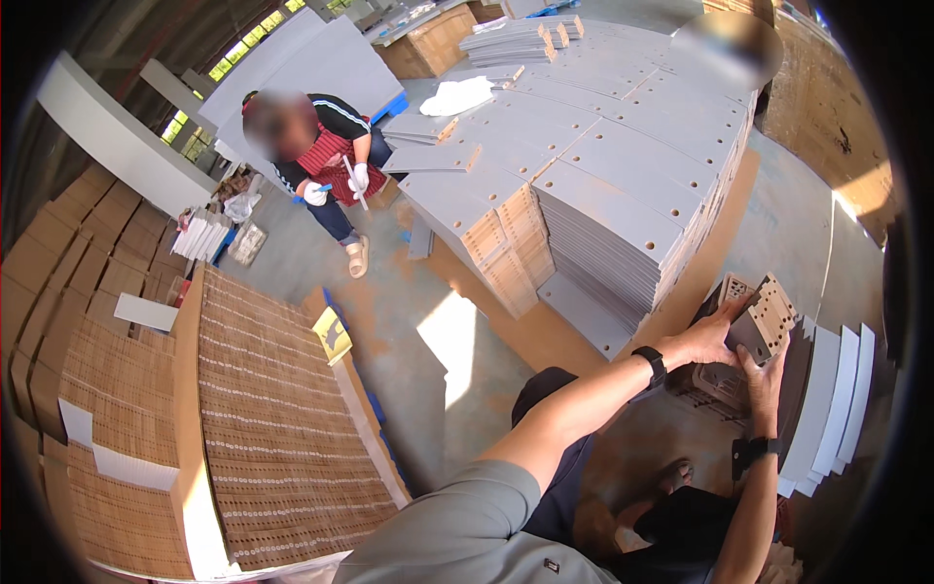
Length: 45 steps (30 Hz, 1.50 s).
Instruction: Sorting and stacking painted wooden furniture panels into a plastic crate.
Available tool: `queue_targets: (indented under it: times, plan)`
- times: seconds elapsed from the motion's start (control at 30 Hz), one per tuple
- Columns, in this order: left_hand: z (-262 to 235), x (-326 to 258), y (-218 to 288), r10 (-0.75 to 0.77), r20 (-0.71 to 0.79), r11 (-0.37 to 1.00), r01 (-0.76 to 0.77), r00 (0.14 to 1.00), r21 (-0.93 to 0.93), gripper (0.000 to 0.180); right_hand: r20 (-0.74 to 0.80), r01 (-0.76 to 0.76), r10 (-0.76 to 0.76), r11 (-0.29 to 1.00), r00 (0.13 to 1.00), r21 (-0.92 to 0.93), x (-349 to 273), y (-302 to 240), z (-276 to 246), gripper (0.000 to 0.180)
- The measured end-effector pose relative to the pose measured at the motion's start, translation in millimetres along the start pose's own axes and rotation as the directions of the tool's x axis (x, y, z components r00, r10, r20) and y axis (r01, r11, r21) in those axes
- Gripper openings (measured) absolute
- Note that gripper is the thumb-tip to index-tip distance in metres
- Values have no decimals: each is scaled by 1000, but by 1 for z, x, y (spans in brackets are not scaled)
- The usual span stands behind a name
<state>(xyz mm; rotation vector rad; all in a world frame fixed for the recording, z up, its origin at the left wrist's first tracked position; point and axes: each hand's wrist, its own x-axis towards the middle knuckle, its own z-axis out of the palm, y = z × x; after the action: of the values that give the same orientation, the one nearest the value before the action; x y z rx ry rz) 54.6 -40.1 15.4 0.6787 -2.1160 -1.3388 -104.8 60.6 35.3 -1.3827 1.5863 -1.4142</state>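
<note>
Out at the right, both my hands grip a small bundle of grey panels (764,316) with pale, drilled wooden edges. My left hand (715,336) has its fingers closed around the near left side of the bundle. Below it, my right hand (764,380) clasps the lower end, thumb against the grey face. Dark bands circle both wrists. Under my hands is a brown plastic crate (713,384), partly covered by my left arm. White and grey panels (827,399) stand stacked just right of my right hand.
Large stacks of grey drilled panels (623,185) rise ahead of me. A seated co-worker (326,161) in white gloves holds a thin strip. At left lies a wide pallet load of cardboard pieces (282,419) with a yellow sheet (332,336). Brown cartons (68,263) line the far left.
</note>
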Motion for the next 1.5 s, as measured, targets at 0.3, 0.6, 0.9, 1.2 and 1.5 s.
queue_targets:
  times: [0.3, 0.6, 0.9, 1.2, 1.5]
  plan:
    - [-9, -17, 38, 44, 127, 921, 9, 991, -390, 136, -19, -271, 296, 896, 955, 351, 6, -28, -17, 69]
    - [33, -114, 38, -233, 72, 692, 217, 970, -688, 117, 375, -593, 461, 660, 804, 461, -43, -31, 10, 70]
    - [42, -223, -7, -540, 0, 514, 330, 841, -792, 87, 497, -679, 563, 730, 661, 76, -106, 0, 88, 75]
    - [45, -278, -54, -713, 77, 385, 480, 697, -788, 92, 506, -719, 592, 689, 627, 84, -219, 22, 126, 92]
    - [24, -263, -72, -696, -6, 561, 539, 718, -628, 97, 337, -635, 538, 628, 772, 450, -224, 64, 180, 83]
